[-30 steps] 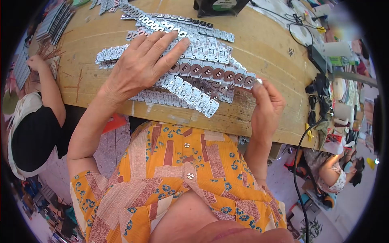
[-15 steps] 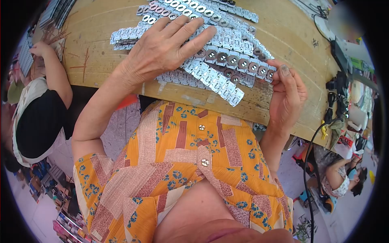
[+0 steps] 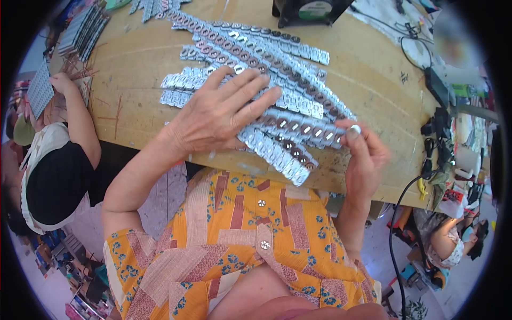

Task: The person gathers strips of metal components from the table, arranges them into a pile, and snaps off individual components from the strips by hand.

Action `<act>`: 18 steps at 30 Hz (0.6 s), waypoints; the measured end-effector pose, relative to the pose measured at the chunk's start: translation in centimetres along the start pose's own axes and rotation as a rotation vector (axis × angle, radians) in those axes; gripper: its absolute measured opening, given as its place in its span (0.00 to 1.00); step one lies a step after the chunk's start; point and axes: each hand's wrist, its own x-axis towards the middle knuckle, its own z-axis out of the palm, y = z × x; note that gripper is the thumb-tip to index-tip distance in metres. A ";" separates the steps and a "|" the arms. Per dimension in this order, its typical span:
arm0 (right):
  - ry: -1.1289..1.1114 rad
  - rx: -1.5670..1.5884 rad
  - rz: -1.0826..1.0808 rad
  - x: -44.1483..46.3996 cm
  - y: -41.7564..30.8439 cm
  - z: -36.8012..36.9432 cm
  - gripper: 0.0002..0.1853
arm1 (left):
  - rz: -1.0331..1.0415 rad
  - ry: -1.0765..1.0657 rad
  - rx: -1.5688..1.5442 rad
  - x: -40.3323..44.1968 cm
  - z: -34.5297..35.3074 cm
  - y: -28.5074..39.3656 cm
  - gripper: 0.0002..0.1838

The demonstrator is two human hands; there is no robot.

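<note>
My left hand [image 3: 221, 109] lies over a heap of strips, fingers spread, palm down across several of them. With thumb and forefinger, my right hand [image 3: 365, 152] pinches the right end of a strip with brown round discs [image 3: 306, 129]; its fingers are slightly blurred. This strip runs leftward under my left hand, which hides its other end. In front of it, a plain silvery strip [image 3: 274, 157] slants toward the table's near edge. Behind my hands, more disc strips [image 3: 256, 58] lie crossed over each other. Plain strips [image 3: 178, 88] stick out left of my left hand.
A black box-shaped device [image 3: 312, 12] stands at the back of the wooden table [image 3: 384, 96]. Reddish thin sticks [image 3: 117, 114] and stacked panels [image 3: 82, 34] lie at left, near another person's hand [image 3: 63, 82]. Cables [image 3: 410, 40] and a black cord [image 3: 397, 213] are at right.
The view has shifted, so the table sits lower and the black device at the back now shows. My right hand still pinches the strip's end; my left hand stays on the heap.
</note>
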 end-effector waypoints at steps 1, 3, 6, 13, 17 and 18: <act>-0.056 -0.098 0.017 -0.1 -0.3 -0.4 0.10 | -0.002 -0.005 0.007 -0.2 0.3 0.0 0.46; -0.037 -0.166 -0.064 0.0 -0.2 -0.5 0.09 | 0.002 -0.014 -0.003 -0.2 0.3 0.2 0.48; 0.001 -0.479 -0.326 1.3 0.2 -1.0 0.08 | 0.003 -0.015 0.013 -0.3 0.6 0.2 0.49; -0.143 -0.844 -0.530 2.3 0.3 -1.4 0.04 | -0.192 -0.068 -0.061 -0.2 -0.5 2.0 0.59; -0.143 -0.767 -0.452 2.4 -0.3 -1.9 0.04 | -0.162 -0.117 -0.308 -0.1 -2.1 1.9 0.65; -0.131 -0.749 -0.441 2.5 -0.5 -2.1 0.04 | -0.146 -0.090 -0.323 -0.2 -2.5 1.9 0.62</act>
